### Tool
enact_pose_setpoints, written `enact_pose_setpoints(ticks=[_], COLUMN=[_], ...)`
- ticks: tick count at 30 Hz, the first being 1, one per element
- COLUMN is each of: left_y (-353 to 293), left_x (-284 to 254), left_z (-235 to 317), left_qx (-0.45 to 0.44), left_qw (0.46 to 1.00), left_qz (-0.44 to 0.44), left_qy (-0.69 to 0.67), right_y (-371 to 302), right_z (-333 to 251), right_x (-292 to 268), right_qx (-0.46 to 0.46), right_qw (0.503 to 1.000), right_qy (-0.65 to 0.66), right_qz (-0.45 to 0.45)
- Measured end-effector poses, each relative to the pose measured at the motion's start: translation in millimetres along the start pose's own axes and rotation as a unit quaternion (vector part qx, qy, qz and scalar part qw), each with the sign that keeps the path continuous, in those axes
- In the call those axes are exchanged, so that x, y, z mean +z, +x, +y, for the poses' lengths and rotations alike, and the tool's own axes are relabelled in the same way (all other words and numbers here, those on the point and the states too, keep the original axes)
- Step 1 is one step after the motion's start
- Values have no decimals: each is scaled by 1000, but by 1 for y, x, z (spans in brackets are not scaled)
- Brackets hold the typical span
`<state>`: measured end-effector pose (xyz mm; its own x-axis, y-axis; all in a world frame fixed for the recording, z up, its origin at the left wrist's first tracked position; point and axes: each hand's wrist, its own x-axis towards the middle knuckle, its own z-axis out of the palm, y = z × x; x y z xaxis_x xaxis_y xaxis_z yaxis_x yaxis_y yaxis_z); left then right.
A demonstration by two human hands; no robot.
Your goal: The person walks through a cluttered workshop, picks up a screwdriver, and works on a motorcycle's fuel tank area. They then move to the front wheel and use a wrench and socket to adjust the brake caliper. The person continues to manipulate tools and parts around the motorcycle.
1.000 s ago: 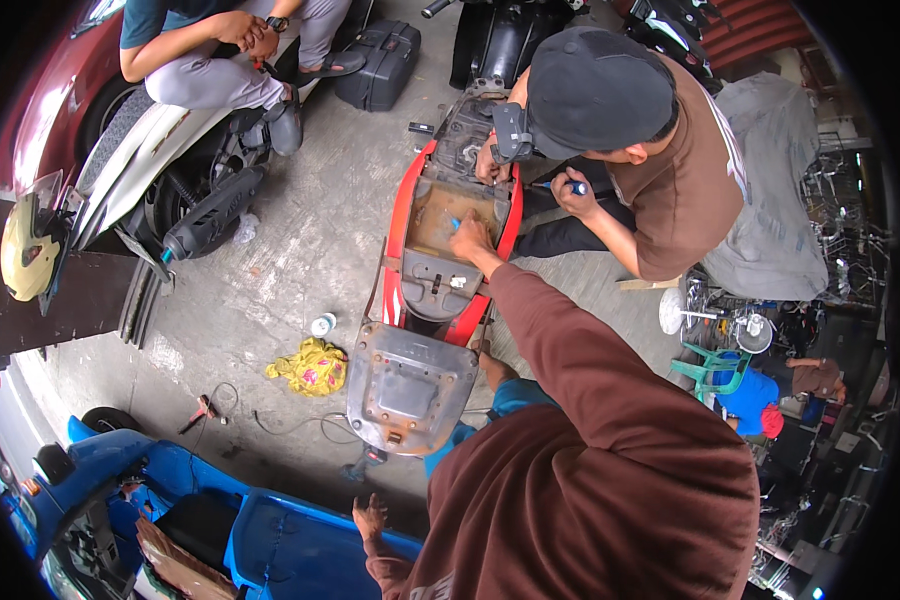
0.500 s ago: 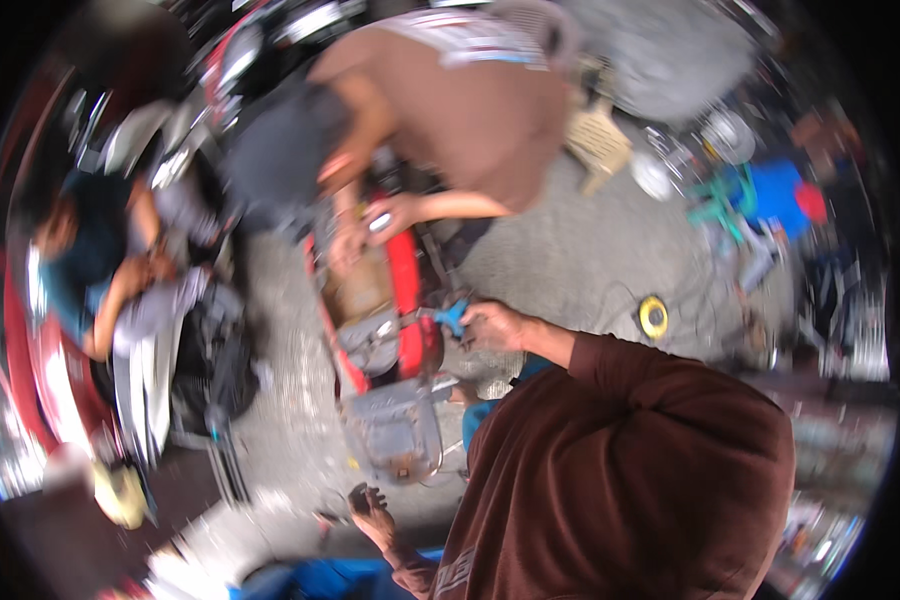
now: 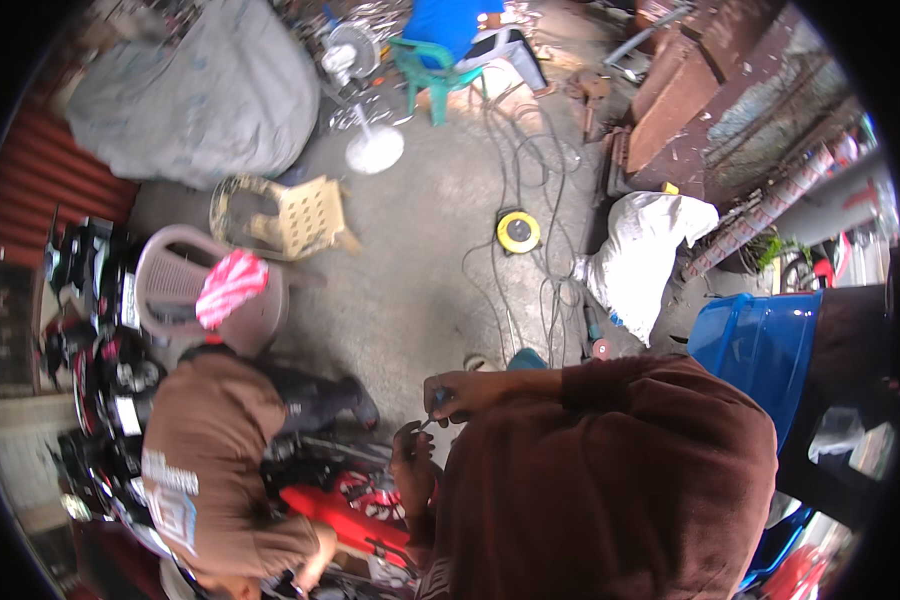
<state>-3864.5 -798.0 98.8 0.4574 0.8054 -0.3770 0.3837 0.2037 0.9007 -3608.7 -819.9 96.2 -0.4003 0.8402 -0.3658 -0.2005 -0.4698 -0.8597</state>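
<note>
My right hand [image 3: 454, 396] is closed around a small blue-handled tool [image 3: 440, 399], with a thin metal shaft pointing down toward my left hand. The tool's exact kind is too small and blurred to tell. Just below it, my left hand [image 3: 410, 455] has its fingers curled near the shaft's tip; what they hold is hard to make out. Both hands are close together in front of my brown sleeves. Left of them lies a red motorcycle body [image 3: 345, 515]. A co-worker in a brown shirt [image 3: 210, 455] bends over it, one arm reaching down to it.
A mauve plastic chair [image 3: 165, 285] with a pink-and-white cloth and a tipped beige chair [image 3: 313, 215] stand behind the co-worker. Farther off are a white fan [image 3: 373, 148], a yellow cable reel [image 3: 518, 232] with trailing cords, a white sack [image 3: 650, 245] and a blue barrel [image 3: 755, 345].
The view has swung to the right. My right hand has drawn back from beside the red motorcycle body with the blue-handled tool. My left hand, earlier apart, has come up close to it.
</note>
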Motion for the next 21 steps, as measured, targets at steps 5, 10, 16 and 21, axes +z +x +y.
enact_pose_setpoints(ticks=[5,10,16,21], left_y=[124,207,352,497], left_x=[79,148,247,325], left_z=[89,153,221,311], left_qx=[51,120,254,297], left_qw=[974,938,854,808], left_qz=[-193,-310,-411,-448], left_qy=[106,94,193,241], right_y=[-80,-109,-120,-99], right_z=[-41,-60,-90,-160], right_x=[-73,-129,-250,-392], right_qx=[-54,-18,-52,-75], right_qw=[972,913,824,729], right_qy=[148,245,383,541], right_qz=[173,325,415,413])
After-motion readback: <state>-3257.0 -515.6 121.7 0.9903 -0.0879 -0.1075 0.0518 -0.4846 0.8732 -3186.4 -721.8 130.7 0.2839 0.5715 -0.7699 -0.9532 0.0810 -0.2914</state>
